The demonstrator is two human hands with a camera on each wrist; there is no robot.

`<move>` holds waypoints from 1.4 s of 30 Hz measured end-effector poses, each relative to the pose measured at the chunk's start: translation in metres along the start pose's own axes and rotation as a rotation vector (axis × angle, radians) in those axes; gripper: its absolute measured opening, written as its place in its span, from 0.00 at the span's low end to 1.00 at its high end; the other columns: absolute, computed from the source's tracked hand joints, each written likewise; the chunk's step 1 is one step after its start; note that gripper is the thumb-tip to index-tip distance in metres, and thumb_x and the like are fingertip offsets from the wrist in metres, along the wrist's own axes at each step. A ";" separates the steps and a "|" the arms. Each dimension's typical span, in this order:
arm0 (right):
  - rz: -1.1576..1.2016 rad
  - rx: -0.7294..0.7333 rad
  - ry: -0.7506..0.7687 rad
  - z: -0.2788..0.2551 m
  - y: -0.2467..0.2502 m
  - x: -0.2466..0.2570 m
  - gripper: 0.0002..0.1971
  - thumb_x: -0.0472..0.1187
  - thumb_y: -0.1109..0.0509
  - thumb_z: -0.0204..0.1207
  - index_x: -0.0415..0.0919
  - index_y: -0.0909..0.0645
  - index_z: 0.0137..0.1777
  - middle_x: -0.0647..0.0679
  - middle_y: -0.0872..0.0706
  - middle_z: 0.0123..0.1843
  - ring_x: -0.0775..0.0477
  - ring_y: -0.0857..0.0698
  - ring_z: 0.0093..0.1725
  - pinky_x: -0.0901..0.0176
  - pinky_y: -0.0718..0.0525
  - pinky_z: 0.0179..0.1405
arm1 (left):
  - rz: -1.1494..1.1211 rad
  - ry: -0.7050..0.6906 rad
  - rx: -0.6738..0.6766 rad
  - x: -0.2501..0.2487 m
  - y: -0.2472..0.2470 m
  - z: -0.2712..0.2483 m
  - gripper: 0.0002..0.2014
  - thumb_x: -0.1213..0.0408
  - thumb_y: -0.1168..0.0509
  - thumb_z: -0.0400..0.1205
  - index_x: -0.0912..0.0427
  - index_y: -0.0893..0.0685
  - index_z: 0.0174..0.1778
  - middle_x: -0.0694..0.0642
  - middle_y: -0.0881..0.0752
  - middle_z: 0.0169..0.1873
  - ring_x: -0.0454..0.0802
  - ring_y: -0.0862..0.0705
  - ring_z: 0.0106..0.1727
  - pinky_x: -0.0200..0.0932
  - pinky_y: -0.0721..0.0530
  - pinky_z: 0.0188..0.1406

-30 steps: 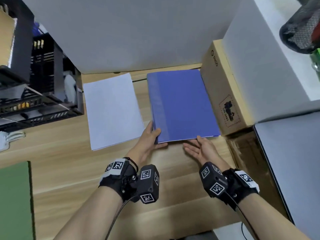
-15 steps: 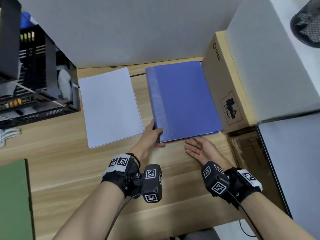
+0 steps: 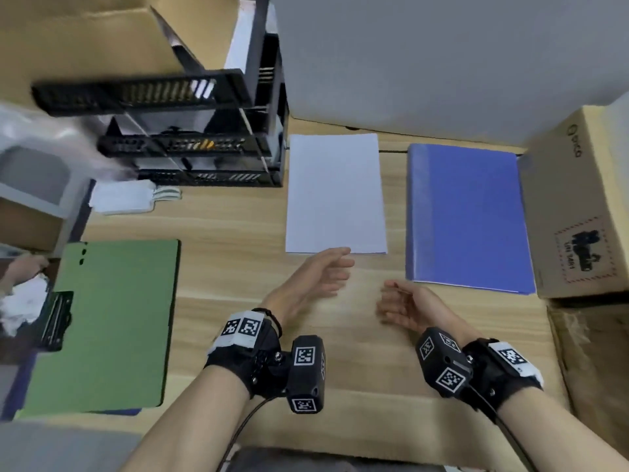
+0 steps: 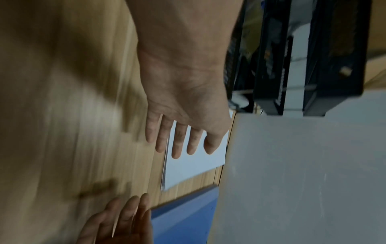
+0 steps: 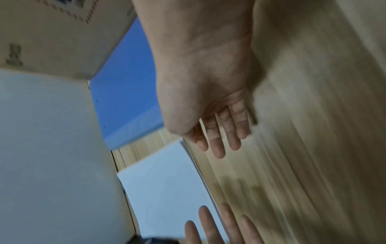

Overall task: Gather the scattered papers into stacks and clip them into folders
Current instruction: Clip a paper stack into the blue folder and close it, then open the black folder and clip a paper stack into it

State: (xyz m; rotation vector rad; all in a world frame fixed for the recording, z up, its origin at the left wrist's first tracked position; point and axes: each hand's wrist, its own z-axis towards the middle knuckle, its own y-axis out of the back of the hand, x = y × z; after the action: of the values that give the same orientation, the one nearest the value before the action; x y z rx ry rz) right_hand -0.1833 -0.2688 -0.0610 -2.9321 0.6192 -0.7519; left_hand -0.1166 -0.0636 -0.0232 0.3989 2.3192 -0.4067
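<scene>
A closed blue folder [image 3: 466,216] lies flat on the wooden desk [image 3: 238,216], against a cardboard box. Left of it rests a neat stack of white paper [image 3: 335,194]. A green folder [image 3: 109,321] with a black clip lies at the desk's left. My left hand [image 3: 326,274] hovers open over the desk just below the paper stack, fingers straight, holding nothing. My right hand [image 3: 398,306] is open, palm up, below the blue folder's near left corner, empty. The wrist views show the left hand [image 4: 181,140] and right hand [image 5: 219,140] with extended fingers, the blue folder [image 4: 183,219] [image 5: 125,99] and the paper [image 4: 194,166] [image 5: 167,189].
A black tiered tray rack [image 3: 190,131] stands at the back left, with a white power strip [image 3: 122,199] beside it. A cardboard box [image 3: 575,206] flanks the blue folder on the right. A grey partition [image 3: 442,63] closes the back.
My left hand let go of the blue folder's near left corner and both hands drew back and left. The head view swung left, bringing the green folder and rack into sight.
</scene>
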 end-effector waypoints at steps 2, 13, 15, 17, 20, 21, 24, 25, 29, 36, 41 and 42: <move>-0.065 0.039 0.028 -0.002 -0.042 -0.008 0.04 0.39 0.34 0.78 0.39 0.19 0.45 0.41 0.13 0.36 0.40 0.14 0.36 0.43 0.15 0.50 | -0.018 -0.036 -0.065 0.007 0.040 -0.021 0.19 0.51 0.40 0.86 0.54 0.19 0.69 0.54 0.14 0.60 0.54 0.18 0.55 0.51 0.21 0.58; -0.440 0.215 -0.006 -0.006 -0.270 -0.087 0.08 0.39 0.38 0.83 0.40 0.18 0.52 0.41 0.13 0.50 0.38 0.14 0.46 0.42 0.13 0.55 | -0.028 -0.127 -0.613 0.083 0.276 -0.149 0.15 0.61 0.41 0.87 0.52 0.20 0.70 0.48 0.19 0.67 0.46 0.23 0.67 0.38 0.25 0.59; -0.479 0.235 -0.005 -0.002 -0.300 -0.099 0.08 0.36 0.38 0.82 0.40 0.18 0.55 0.42 0.15 0.51 0.40 0.14 0.46 0.43 0.12 0.53 | -0.053 -0.105 -0.788 0.106 0.310 -0.168 0.17 0.65 0.38 0.85 0.56 0.20 0.70 0.50 0.18 0.67 0.45 0.22 0.64 0.35 0.25 0.56; -0.507 0.237 -0.016 0.002 -0.323 -0.108 0.08 0.34 0.36 0.80 0.41 0.19 0.56 0.43 0.18 0.48 0.44 0.16 0.43 0.46 0.11 0.48 | -0.029 -0.028 -0.917 0.129 0.337 -0.182 0.21 0.63 0.35 0.80 0.54 0.19 0.70 0.54 0.18 0.69 0.50 0.21 0.67 0.45 0.24 0.68; -0.538 0.204 -0.027 0.004 -0.346 -0.119 0.06 0.34 0.38 0.83 0.42 0.21 0.52 0.44 0.20 0.47 0.45 0.20 0.46 0.41 0.15 0.58 | 0.123 0.171 -0.998 0.153 0.362 -0.197 0.26 0.61 0.36 0.79 0.47 0.24 0.75 0.56 0.26 0.75 0.60 0.29 0.76 0.54 0.31 0.76; -0.548 0.193 -0.029 0.005 -0.351 -0.122 0.06 0.34 0.39 0.83 0.42 0.21 0.51 0.45 0.21 0.48 0.45 0.20 0.48 0.40 0.17 0.62 | 0.145 0.210 -0.994 0.158 0.367 -0.200 0.27 0.62 0.37 0.79 0.46 0.27 0.77 0.56 0.30 0.78 0.60 0.33 0.78 0.55 0.34 0.77; -0.581 0.174 -0.044 0.008 -0.366 -0.127 0.09 0.31 0.42 0.82 0.41 0.21 0.46 0.45 0.20 0.44 0.45 0.20 0.47 0.45 0.16 0.58 | 0.171 0.222 -0.964 0.169 0.374 -0.201 0.29 0.63 0.39 0.80 0.45 0.31 0.80 0.55 0.33 0.80 0.60 0.37 0.79 0.57 0.36 0.78; -0.582 0.161 -0.049 0.009 -0.369 -0.128 0.11 0.29 0.43 0.81 0.40 0.21 0.42 0.44 0.20 0.41 0.46 0.20 0.42 0.50 0.15 0.50 | 0.174 0.220 -0.956 0.171 0.375 -0.201 0.29 0.63 0.39 0.80 0.44 0.31 0.80 0.56 0.32 0.79 0.61 0.36 0.78 0.58 0.35 0.77; -0.588 0.148 -0.071 0.012 -0.371 -0.124 0.17 0.34 0.45 0.84 0.44 0.24 0.33 0.49 0.32 0.27 0.52 0.34 0.24 0.62 0.31 0.31 | 0.097 0.202 -0.949 0.171 0.378 -0.196 0.22 0.57 0.36 0.81 0.48 0.25 0.74 0.59 0.24 0.72 0.60 0.28 0.73 0.50 0.32 0.72; -0.595 0.033 -0.066 0.006 -0.371 -0.130 0.21 0.42 0.44 0.86 0.43 0.36 0.29 0.50 0.37 0.18 0.55 0.40 0.11 0.64 0.43 0.16 | -0.019 0.138 -0.962 0.184 0.367 -0.195 0.10 0.64 0.35 0.82 0.54 0.18 0.58 0.53 0.16 0.54 0.55 0.19 0.57 0.47 0.24 0.59; -0.359 0.136 -0.105 -0.017 -0.357 -0.125 0.21 0.49 0.48 0.89 0.40 0.21 0.41 0.46 0.14 0.28 0.45 0.16 0.24 0.64 0.22 0.22 | -0.191 0.032 -1.008 0.173 0.343 -0.194 0.05 0.66 0.35 0.80 0.54 0.17 0.40 0.50 0.15 0.39 0.51 0.19 0.42 0.45 0.24 0.45; -0.286 0.169 -0.111 -0.022 -0.350 -0.122 0.21 0.50 0.49 0.89 0.40 0.19 0.45 0.46 0.09 0.31 0.46 0.11 0.27 0.64 0.17 0.21 | -0.215 0.015 -1.008 0.167 0.334 -0.192 0.05 0.63 0.36 0.79 0.56 0.17 0.39 0.51 0.16 0.37 0.51 0.20 0.40 0.46 0.25 0.44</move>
State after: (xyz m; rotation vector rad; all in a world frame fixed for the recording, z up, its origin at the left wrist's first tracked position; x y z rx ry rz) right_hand -0.1625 0.1020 -0.0450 -2.9098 0.1213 -0.6212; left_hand -0.2157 0.3416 -0.0689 -0.3428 2.2574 0.6687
